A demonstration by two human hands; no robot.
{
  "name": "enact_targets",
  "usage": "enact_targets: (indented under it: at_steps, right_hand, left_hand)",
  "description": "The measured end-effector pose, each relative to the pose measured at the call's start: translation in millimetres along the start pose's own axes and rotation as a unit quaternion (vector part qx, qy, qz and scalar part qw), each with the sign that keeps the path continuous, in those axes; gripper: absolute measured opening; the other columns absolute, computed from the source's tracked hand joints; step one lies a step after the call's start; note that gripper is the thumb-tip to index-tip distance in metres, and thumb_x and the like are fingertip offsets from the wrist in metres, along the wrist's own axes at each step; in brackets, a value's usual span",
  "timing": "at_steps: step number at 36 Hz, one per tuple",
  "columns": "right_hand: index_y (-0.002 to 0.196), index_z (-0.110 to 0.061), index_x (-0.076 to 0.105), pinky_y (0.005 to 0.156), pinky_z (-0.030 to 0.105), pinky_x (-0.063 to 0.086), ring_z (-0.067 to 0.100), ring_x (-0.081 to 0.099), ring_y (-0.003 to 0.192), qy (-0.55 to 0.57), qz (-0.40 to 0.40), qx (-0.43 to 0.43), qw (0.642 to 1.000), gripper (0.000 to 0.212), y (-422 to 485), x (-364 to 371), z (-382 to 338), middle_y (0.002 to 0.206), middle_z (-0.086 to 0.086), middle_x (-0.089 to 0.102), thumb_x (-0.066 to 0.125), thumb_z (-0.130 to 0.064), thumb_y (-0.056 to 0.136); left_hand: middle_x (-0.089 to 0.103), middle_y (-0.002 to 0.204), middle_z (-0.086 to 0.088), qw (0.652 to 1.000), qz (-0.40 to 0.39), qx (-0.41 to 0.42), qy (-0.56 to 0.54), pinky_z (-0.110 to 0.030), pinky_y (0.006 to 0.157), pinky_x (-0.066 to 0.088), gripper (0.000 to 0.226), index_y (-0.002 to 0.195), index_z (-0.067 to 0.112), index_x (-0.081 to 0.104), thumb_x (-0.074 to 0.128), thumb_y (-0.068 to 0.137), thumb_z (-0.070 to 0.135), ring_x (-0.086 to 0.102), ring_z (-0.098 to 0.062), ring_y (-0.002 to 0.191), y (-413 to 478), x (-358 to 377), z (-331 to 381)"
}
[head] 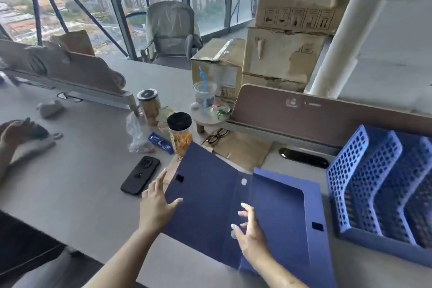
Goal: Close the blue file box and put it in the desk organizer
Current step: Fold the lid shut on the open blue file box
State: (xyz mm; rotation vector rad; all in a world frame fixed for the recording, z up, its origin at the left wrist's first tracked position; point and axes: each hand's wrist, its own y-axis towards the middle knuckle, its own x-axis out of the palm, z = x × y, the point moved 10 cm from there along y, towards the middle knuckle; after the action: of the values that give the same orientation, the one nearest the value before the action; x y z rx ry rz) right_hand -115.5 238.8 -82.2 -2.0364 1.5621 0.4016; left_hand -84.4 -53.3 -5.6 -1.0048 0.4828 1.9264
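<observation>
The blue file box [278, 213] lies open and flat on the grey desk, its lid flap [205, 189] spread out to the left. My left hand [156, 203] rests at the flap's left edge, fingers spread, thumb on the flap. Over the fold between flap and box tray hovers my right hand [250, 229], fingers apart and holding nothing. The blue perforated desk organizer [364, 184] stands to the right of the box, with several upright dividers.
A black phone [140, 175] lies left of the flap. Behind it are two jars [180, 133], a snack packet [161, 142], glasses [215, 135], a brown paper bag [243, 149] and a plastic cup [204, 96]. A partition [327, 117] borders the desk's back. Another person's hand [14, 133] is far left.
</observation>
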Motion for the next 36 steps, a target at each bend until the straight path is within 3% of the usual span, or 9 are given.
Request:
enact_targets:
  at_steps: [3, 6, 9, 12, 17, 24, 28, 33, 36]
  right_hand:
    - [0.137, -0.051, 0.023, 0.097, 0.029, 0.046, 0.013, 0.055, 0.119, 0.020, -0.062, 0.010, 0.998, 0.065, -1.3, 20.3, -17.2, 0.144, -0.012, 0.047, 0.062, -0.029, 0.091]
    - [0.151, -0.044, 0.015, 0.108, 0.030, 0.037, 0.017, 0.041, 0.139, 0.042, -0.117, 0.007, 0.992, 0.078, 0.5, 41.7, -34.4, 0.156, -0.009, 0.035, 0.063, -0.030, 0.091]
    - [0.150, -0.052, 0.008, 0.113, 0.033, 0.030, 0.015, 0.031, 0.146, 0.045, -0.155, -0.002, 0.987, 0.083, 2.6, 57.6, -56.0, 0.161, -0.012, 0.026, 0.063, -0.034, 0.090]
    - [0.142, -0.065, 0.004, 0.114, 0.048, 0.030, 0.016, 0.032, 0.146, 0.026, -0.163, -0.022, 0.986, 0.080, 5.7, 62.3, -76.2, 0.161, -0.019, 0.023, 0.060, -0.049, 0.087]
    - [0.147, -0.059, 0.009, 0.115, 0.038, 0.029, 0.013, 0.026, 0.148, 0.045, -0.144, -0.093, 0.984, 0.067, 7.8, 44.2, -123.8, 0.162, -0.013, 0.022, 0.049, -0.056, 0.092]
    - [0.143, -0.066, 0.011, 0.114, 0.049, 0.035, 0.022, 0.036, 0.144, 0.006, -0.100, -0.126, 0.987, 0.065, 3.0, 3.3, -153.4, 0.165, -0.010, 0.010, 0.044, -0.069, 0.087]
    - [0.143, -0.061, 0.023, 0.108, 0.043, 0.041, 0.023, 0.037, 0.144, -0.023, -0.072, -0.135, 0.988, 0.063, 1.4, -21.8, -150.2, 0.165, -0.011, 0.011, 0.047, -0.069, 0.085]
    - [0.141, -0.059, 0.031, 0.111, 0.041, 0.038, 0.014, 0.034, 0.145, -0.022, -0.042, -0.128, 0.991, 0.058, -2.4, -62.6, -135.8, 0.160, -0.014, 0.029, 0.052, -0.060, 0.086]
    - [0.140, -0.056, 0.034, 0.113, 0.038, 0.038, 0.008, 0.041, 0.140, -0.025, -0.033, -0.116, 0.992, 0.056, -6.3, -89.9, -118.1, 0.150, -0.021, 0.044, 0.053, -0.052, 0.088]
  left_hand:
    - [0.057, 0.139, -0.009, 0.993, -0.063, -0.066, -0.080, -0.041, 0.094, 0.047, 0.098, 0.152, 0.036, 0.023, 0.083, 0.075, 0.028, 0.052, -0.032, 0.129, -3.6, 10.4, -22.9]
    - [0.065, 0.112, -0.012, 0.980, -0.094, -0.122, -0.125, -0.039, 0.087, 0.053, 0.080, 0.147, 0.031, 0.040, 0.080, 0.079, 0.021, 0.062, -0.031, 0.109, -8.7, 15.4, -41.7]
    - [0.071, 0.098, -0.009, 0.969, -0.105, -0.138, -0.177, -0.029, 0.067, 0.052, 0.062, 0.137, 0.028, 0.051, 0.077, 0.081, 0.017, 0.068, -0.019, 0.088, -11.2, 14.4, -47.0]
    - [0.077, 0.095, -0.003, 0.956, -0.112, -0.137, -0.234, -0.037, 0.080, 0.058, 0.051, 0.129, 0.028, 0.060, 0.076, 0.081, 0.035, 0.074, -0.016, 0.088, -14.4, 12.8, -46.5]
    - [0.080, 0.094, -0.007, 0.912, -0.141, -0.127, -0.364, -0.025, 0.069, 0.051, 0.031, 0.113, 0.037, 0.066, 0.046, 0.096, 0.054, 0.074, -0.014, 0.080, -26.3, 10.5, -12.5]
    - [0.080, 0.097, -0.013, 0.883, -0.189, -0.099, -0.419, -0.033, 0.088, 0.052, 0.067, 0.135, 0.035, 0.056, 0.032, 0.083, 0.070, 0.076, -0.022, 0.091, -34.7, 24.0, 30.9]
    - [0.079, 0.099, -0.014, 0.866, -0.237, -0.075, -0.434, -0.044, 0.106, 0.046, 0.063, 0.143, 0.030, 0.049, 0.028, 0.093, 0.062, 0.077, -0.023, 0.092, -45.3, 40.4, 63.0]
    - [0.080, 0.098, -0.010, 0.858, -0.276, -0.053, -0.430, -0.050, 0.113, 0.039, 0.072, 0.143, 0.030, 0.048, 0.034, 0.082, 0.066, 0.076, -0.027, 0.094, -52.9, 60.7, 97.4]
    - [0.080, 0.097, -0.013, 0.861, -0.294, -0.032, -0.413, -0.046, 0.112, 0.041, 0.057, 0.143, 0.030, 0.047, 0.035, 0.094, 0.057, 0.076, -0.027, 0.095, -57.1, 74.7, 116.8]
